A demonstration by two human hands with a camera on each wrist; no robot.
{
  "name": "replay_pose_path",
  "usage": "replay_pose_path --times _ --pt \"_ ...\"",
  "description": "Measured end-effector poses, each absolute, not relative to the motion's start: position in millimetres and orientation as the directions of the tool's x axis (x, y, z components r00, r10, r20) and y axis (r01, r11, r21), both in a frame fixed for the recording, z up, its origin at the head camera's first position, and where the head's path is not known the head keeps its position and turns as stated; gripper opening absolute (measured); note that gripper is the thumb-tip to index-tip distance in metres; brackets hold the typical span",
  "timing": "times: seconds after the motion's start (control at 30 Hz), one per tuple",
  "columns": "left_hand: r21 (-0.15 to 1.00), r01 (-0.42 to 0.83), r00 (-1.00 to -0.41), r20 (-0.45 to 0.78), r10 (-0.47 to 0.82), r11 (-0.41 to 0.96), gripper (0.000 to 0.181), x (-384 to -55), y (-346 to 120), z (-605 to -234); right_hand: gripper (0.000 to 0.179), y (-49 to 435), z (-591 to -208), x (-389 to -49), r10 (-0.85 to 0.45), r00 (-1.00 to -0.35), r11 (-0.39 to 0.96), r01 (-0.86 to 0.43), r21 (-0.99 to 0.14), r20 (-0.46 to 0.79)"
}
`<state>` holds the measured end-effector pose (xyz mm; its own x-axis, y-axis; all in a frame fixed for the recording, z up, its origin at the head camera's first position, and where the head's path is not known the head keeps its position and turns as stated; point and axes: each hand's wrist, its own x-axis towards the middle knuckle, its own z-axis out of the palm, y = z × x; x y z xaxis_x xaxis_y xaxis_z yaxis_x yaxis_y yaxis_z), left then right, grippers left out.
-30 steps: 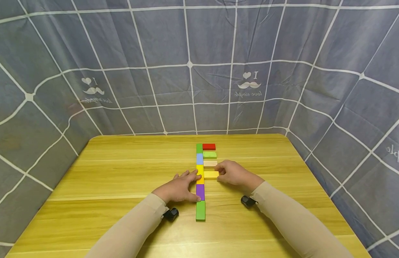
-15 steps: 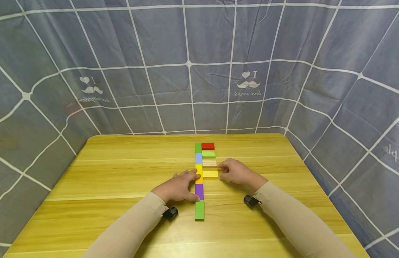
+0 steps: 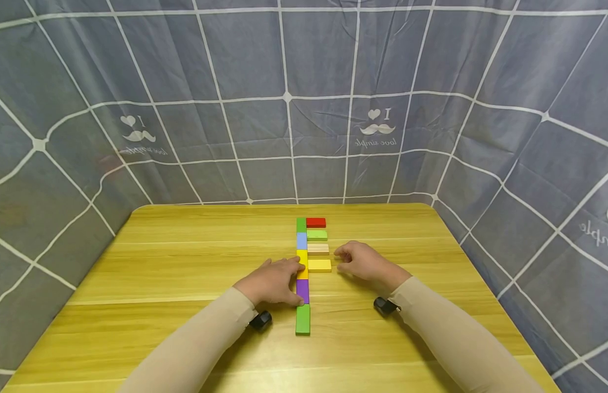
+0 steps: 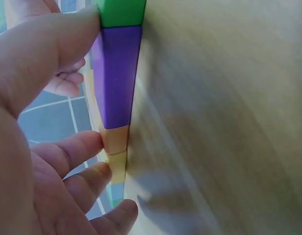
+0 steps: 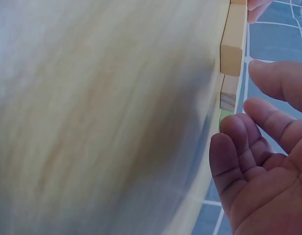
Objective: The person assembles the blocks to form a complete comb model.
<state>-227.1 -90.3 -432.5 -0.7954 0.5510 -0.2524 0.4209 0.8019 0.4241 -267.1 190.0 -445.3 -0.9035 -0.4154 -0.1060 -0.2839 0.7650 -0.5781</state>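
A column of flat coloured blocks lies end to end on the wooden table. From far to near come a dark green block (image 3: 301,225), a blue block (image 3: 301,240), yellow-orange blocks (image 3: 302,273), a purple block (image 3: 304,292) and a green block (image 3: 302,320). My left hand (image 3: 271,281) rests against the column's left side, fingertips on the yellow part and thumb at the purple block. Branching rightward are a red block (image 3: 316,222), a light green block (image 3: 317,235), a plain wood block (image 3: 318,249) and a pale yellow block (image 3: 319,266). My right hand (image 3: 365,263) hovers just right of these, holding nothing.
The wooden table (image 3: 186,240) extends on both sides of the blocks. A grey curtain (image 3: 225,125) with white grid lines hangs behind it and along its sides. Black wrist cameras sit under both sleeves.
My right hand has let go of the pale yellow block and drawn back a little to the right. The left hand keeps its place at the column.
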Motion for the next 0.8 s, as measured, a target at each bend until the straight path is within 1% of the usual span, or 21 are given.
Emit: replay_pose_path --times 0.2,0.43,0.8 --pt "0.355 0.454 -0.797 -0.248 0.550 0.818 0.087 -228.0 -86.0 -427.9 0.037 192.9 -445.5 -266.8 -0.421 -0.901 0.766 -0.294 -0.571 -0.101" --pt "0.278 0.504 -0.796 -0.219 0.565 0.818 0.081 -231.0 -81.7 -424.7 0.036 195.2 -447.0 -267.1 -0.424 -0.900 0.762 -0.298 -0.575 -0.095" --pt "0.277 0.521 -0.789 -0.204 0.579 0.807 0.079 -235.7 -82.2 -423.5 0.037 195.7 -448.1 -266.2 -0.417 -0.903 0.763 -0.286 -0.579 -0.104"
